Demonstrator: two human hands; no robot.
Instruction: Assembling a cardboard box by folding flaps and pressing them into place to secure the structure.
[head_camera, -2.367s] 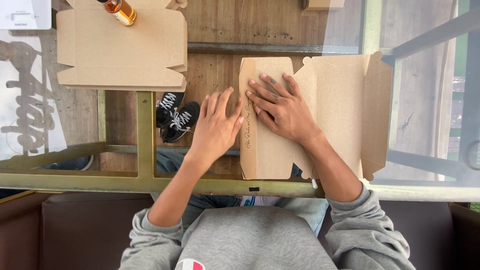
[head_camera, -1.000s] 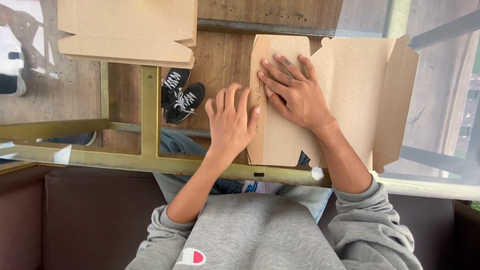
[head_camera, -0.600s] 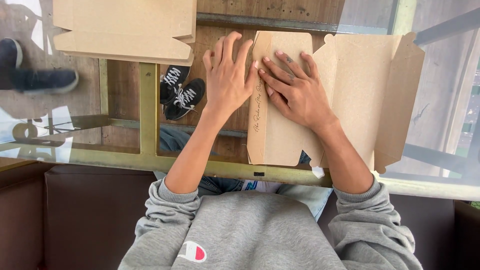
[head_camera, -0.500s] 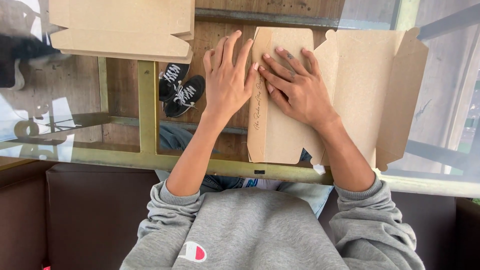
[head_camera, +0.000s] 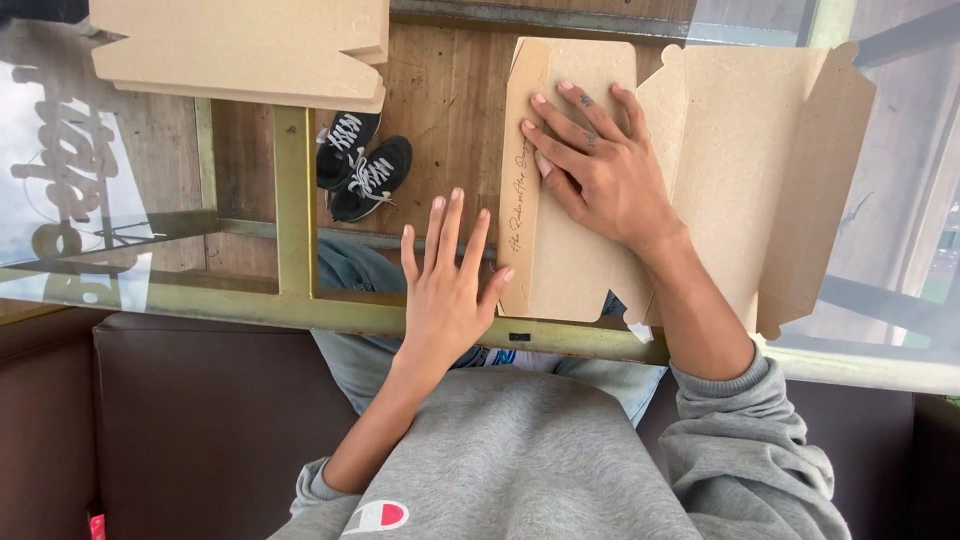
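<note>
Our left hand (head_camera: 445, 290) lies flat on the glass tabletop (head_camera: 130, 250), fingers spread and pointing away from us, gripping nothing, its thumb tip just touching the near left corner of the flattened cardboard box (head_camera: 740, 170). Our right hand (head_camera: 595, 165) is open too, palm down, pressing on the folded left panel (head_camera: 555, 260) of that box, fingers aimed up-left. The box sits right of centre on the glass; the panel's long axis runs near to far, with the fold edge on its left. Through the glass, we see black sneakers (head_camera: 360, 165). At the far left, a second cardboard blank (head_camera: 240, 50) lies well apart.
</note>
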